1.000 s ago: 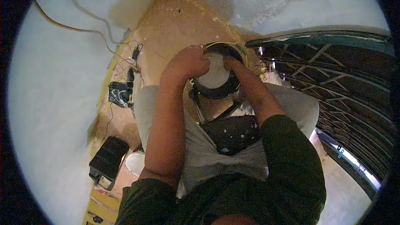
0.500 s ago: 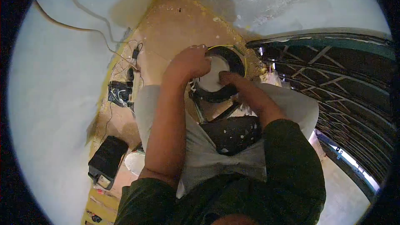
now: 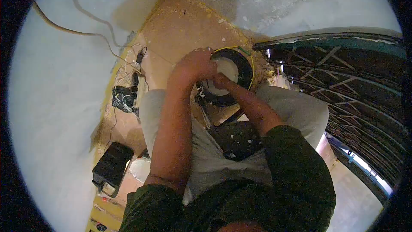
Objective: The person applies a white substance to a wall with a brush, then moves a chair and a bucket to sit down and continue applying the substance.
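Note:
In the head view, a round black ring (image 3: 244, 66) with a pale, whitish centre (image 3: 229, 69) lies between my knees; I cannot make out what it is. A thin yellow strand (image 3: 253, 66) curves along its outer edge. My left hand (image 3: 195, 65) is at the ring's left side, its fingers curled. Over the pale centre, my right hand (image 3: 221, 81) is closed close beside the left one. What either hand holds is hidden or too small to name. Beneath the ring are dark bars (image 3: 204, 111) and a black surface with white specks (image 3: 236, 139).
A black case (image 3: 112, 163) stands on the floor at left, beside a white round container (image 3: 140, 169). Cables and black adapters (image 3: 124, 96) lie along the left wall. A dark folding metal gate (image 3: 343, 86) runs along the right. Walls meet in a corner ahead.
My right hand has moved left across the pale centre, up close to my left hand. The left hand stays nearly where it was.

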The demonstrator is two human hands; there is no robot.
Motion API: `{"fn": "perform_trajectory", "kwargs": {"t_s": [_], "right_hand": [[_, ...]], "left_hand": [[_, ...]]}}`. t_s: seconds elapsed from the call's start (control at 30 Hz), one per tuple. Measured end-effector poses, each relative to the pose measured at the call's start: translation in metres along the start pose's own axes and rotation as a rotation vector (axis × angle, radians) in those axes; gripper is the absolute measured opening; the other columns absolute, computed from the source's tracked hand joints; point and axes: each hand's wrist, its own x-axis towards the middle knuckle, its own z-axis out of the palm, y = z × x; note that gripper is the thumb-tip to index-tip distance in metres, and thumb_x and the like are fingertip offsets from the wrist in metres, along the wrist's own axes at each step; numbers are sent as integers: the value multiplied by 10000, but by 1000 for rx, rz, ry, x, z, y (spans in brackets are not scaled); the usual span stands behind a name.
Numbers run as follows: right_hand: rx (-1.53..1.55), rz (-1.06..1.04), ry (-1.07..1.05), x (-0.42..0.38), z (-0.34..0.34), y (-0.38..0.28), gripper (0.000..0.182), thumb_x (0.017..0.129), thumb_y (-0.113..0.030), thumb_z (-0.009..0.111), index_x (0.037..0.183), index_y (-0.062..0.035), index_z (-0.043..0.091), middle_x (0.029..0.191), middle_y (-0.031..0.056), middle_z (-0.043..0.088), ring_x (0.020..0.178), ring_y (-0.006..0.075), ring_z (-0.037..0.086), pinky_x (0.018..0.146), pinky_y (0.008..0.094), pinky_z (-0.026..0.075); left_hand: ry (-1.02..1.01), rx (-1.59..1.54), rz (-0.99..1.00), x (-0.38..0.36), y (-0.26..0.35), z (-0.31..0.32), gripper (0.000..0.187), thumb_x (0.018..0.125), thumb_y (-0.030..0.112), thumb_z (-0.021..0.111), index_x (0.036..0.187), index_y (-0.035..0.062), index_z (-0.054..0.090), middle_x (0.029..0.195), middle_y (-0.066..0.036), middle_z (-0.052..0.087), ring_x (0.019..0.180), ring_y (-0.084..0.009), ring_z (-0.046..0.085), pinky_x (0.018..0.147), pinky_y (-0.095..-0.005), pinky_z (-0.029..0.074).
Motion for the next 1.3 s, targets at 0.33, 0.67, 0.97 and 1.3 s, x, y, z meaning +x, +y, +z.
{"fn": "perform_trajectory", "kwargs": {"t_s": [0.33, 0.67, 0.97, 1.3], "right_hand": [[-371, 414, -332, -38, -75, 20, 306, 716, -201, 656, 924, 17, 609, 983, 221, 603, 984, 349, 588, 823, 434, 489], [-81, 519, 466, 48, 16, 94, 419, 738, -193, 648, 1062, 52, 543, 1014, 213, 590, 955, 319, 600, 795, 424, 497], [478, 427, 406, 37, 4, 29, 238, 802, -217, 553, 910, -9, 588, 829, 132, 571, 810, 246, 589, 665, 405, 499], [489, -365, 595, 44, -24, 2, 195, 812, -210, 530, 822, -29, 600, 704, 135, 569, 695, 259, 586, 600, 422, 490]], "left_hand": [[-3, -158, -100, -14, 14, -15, 390, 794, 246, 526, 1098, 4, 555, 1094, -232, 579, 1042, -365, 551, 905, -436, 430], [5, -115, -90, -9, 11, -9, 439, 846, 305, 512, 1166, 6, 534, 1142, -217, 563, 1081, -358, 530, 961, -406, 396], [28, -59, -42, -2, 4, -4, 403, 841, 288, 516, 1132, 12, 561, 1123, -211, 573, 1057, -359, 541, 944, -418, 405], [49, -33, -3, 3, -1, -6, 392, 783, 221, 523, 1116, 21, 576, 1083, -206, 596, 1018, -370, 562, 913, -426, 429]]}}
